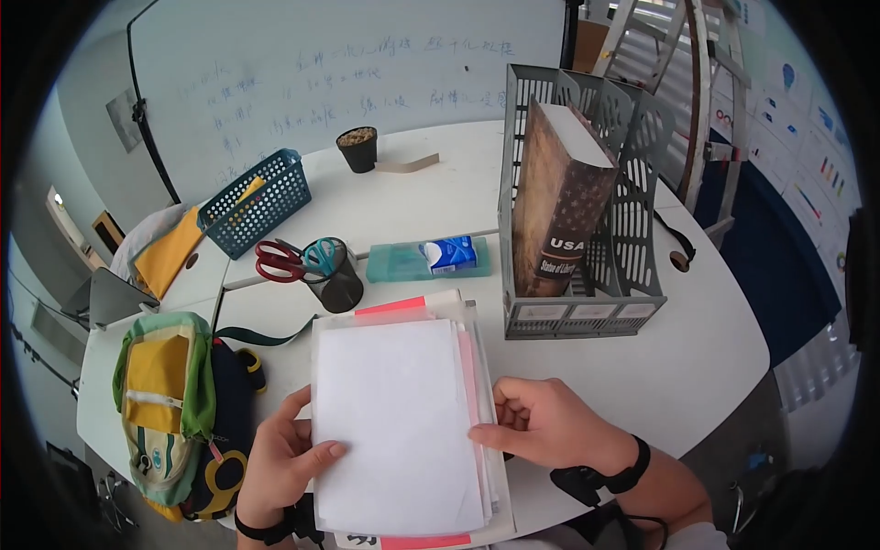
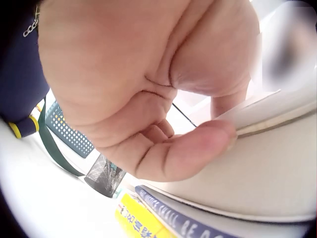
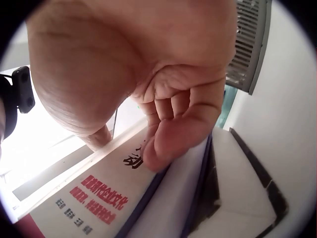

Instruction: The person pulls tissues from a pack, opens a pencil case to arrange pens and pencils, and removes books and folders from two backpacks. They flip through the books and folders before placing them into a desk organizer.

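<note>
A stack of white paper (image 1: pixel 394 412) lies over folders and books near the front of the table. My left hand (image 1: pixel 291 454) grips its left edge, thumb on top and fingers beneath. At the right edge my right hand (image 1: pixel 545 422) pinches the stack, its thumb on the edge. In the left wrist view the left hand (image 2: pixel 148 94) has its curled fingers against a thick book (image 2: pixel 267 163). The right wrist view shows the right hand (image 3: pixel 143 74) with fingertips against a book with red lettering (image 3: pixel 99 193).
A grey file rack (image 1: pixel 587 316) holding a thick book (image 1: pixel 559 202) stands at the right. Behind the stack are a teal case (image 1: pixel 394 263), a mesh cup with scissors (image 1: pixel 341 284), a basket (image 1: pixel 261 215) and a plant pot (image 1: pixel 357 151). A backpack (image 1: pixel 174 412) lies left.
</note>
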Demonstrator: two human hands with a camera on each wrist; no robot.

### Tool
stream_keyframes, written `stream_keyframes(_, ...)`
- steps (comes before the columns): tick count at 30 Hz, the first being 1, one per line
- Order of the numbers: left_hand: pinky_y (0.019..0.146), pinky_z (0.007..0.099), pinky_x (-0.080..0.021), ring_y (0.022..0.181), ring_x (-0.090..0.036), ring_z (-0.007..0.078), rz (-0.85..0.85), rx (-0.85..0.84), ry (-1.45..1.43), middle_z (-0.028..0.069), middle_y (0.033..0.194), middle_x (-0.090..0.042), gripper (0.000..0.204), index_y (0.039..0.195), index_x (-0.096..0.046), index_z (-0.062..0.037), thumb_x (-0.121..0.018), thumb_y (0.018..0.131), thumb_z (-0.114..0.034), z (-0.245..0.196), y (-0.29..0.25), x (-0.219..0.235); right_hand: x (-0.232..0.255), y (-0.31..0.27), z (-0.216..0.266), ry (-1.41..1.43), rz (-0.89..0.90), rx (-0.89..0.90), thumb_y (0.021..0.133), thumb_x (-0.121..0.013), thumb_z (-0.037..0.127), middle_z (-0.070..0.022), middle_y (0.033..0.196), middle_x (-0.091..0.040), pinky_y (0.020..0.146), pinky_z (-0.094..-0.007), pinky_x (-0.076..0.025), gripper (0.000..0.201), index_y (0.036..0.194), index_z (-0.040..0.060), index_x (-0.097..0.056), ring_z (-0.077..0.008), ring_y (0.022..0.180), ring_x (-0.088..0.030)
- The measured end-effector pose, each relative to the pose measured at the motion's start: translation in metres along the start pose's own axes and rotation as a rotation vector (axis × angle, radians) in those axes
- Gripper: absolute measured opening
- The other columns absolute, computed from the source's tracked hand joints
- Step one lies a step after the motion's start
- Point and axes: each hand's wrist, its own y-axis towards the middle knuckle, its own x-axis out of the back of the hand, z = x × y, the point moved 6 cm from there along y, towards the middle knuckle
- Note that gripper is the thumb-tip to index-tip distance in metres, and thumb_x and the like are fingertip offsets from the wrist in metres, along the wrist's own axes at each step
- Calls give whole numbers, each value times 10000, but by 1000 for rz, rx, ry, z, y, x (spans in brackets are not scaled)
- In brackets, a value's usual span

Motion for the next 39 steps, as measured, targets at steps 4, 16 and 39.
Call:
stream_keyframes(4,917,313,-589,1030,-761,211,-30,-113,-44,197,1161,-777,773,1574,-391,141,-804,935,-1,-5,-6,-1,2,0,6,-38,-13,62,964,-841,388,-37,721,-690,618,-273,-527,412,955,20,-655,-134,631,-665)
stream_keyframes(16,930,321,-581,1139,-680,182,-121,-204,-84,155,1259,-710,534,1458,-524,80,-729,975,-15,12,5,6,11,-4,13,200,4,292,1009,-776,225,-198,1628,-373,1022,-386,-587,382,1359,90,-703,-279,1411,-539)
stream_keyframes(39,831,199,-453,888,-596,34,-486,-337,165,0,1006,-745,254,1161,-761,49,-538,1045,15,-3,-25,76,94,-102,-15,622,-657,538,820,-760,234,-184,1471,-618,1133,-443,-526,975,1643,-41,-315,-293,1307,-660)
